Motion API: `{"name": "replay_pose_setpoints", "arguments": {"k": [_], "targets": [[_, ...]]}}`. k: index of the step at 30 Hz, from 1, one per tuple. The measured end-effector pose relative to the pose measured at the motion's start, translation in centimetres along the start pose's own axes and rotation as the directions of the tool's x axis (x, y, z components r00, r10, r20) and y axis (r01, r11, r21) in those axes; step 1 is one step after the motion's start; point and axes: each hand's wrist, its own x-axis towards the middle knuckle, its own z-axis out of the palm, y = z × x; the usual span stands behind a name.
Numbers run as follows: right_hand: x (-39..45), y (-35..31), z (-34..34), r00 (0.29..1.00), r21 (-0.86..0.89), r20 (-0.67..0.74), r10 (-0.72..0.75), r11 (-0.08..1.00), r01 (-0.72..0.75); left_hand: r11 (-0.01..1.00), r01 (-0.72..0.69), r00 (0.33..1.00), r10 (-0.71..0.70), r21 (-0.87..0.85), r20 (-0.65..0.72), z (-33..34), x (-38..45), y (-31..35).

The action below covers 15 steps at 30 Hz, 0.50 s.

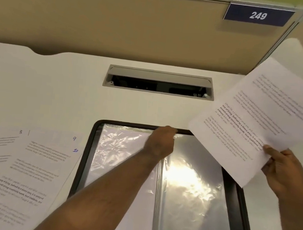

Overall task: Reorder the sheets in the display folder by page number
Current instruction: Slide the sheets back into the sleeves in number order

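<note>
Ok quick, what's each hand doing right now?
Left hand: fingers curled over the top edge of the display folder, gripping it.
Right hand: holding a printed sheet up off the desk.

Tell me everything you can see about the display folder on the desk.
The display folder lies open and flat on the white desk, its lower part cut off by the picture's edge. It has a black cover with rounded corners and clear, shiny, crinkled plastic sleeves that reflect the light, divided by a centre spine. The sleeves look empty. The left hand grips its top edge near the spine. A held sheet overlaps its top right corner.
</note>
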Motion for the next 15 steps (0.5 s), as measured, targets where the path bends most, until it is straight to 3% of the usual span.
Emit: {"name": "replay_pose_setpoints", "arguments": {"k": [3,6,15], "targets": [[-0.2,-0.2,0.0,0.999,-0.014,-0.019,0.028,1.0,-0.028,0.969,-0.068,0.997,0.057,0.239,0.051,1.0,0.8,0.3],[-0.3,-0.1,0.3,0.998,-0.015,-0.036,0.052,0.999,-0.053,0.941,-0.093,0.995,0.102,0.325,-0.009,1.1,1.3,0.5],[0.4,0.5,1.3,0.998,0.012,-0.029,0.058,0.998,-0.057,0.96,0.007,0.998,-0.023,0.28,0.054,-0.2,2.8,0.0]]}}
